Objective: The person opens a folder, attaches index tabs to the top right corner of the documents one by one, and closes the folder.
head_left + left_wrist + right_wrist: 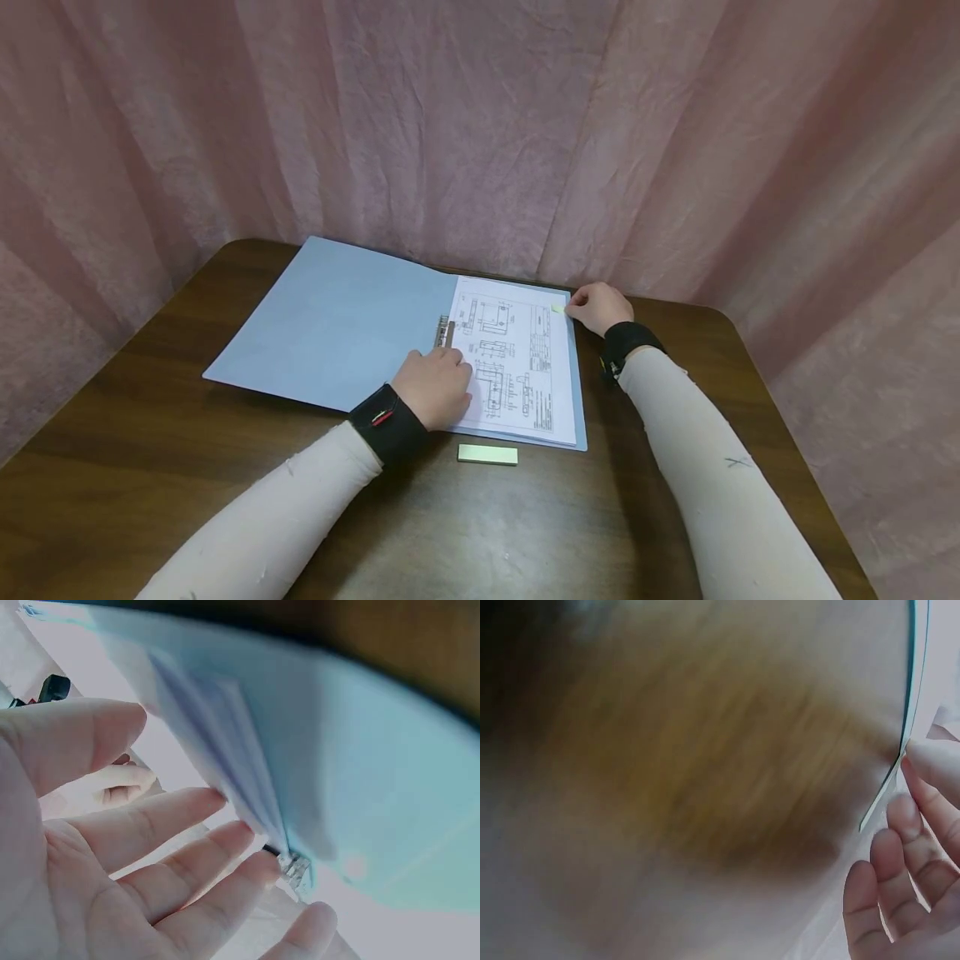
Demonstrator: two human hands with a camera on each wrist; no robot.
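Fingers of the left hand [435, 387] are lying flat, pressing the white printed sheet [517, 358] beside the metal fastener [444, 332] of the open pale blue card folder [337, 321]. At the sheet's far right corner, the right hand [600, 307] is pinching a small yellow-green sticky tab [558, 309]. A pale green sticky-note pad [487, 454] is lying on the dark wooden table [150, 433] near its front edge.

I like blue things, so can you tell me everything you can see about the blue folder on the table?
The blue folder lies open and flat on the brown table, looking like thin card. Its left flap is bare. A metal fastener at the fold binds white pages of technical drawings on the right side. The left hand rests on the pages near the fastener. The right hand touches the far right corner, where a small yellow tab sits.
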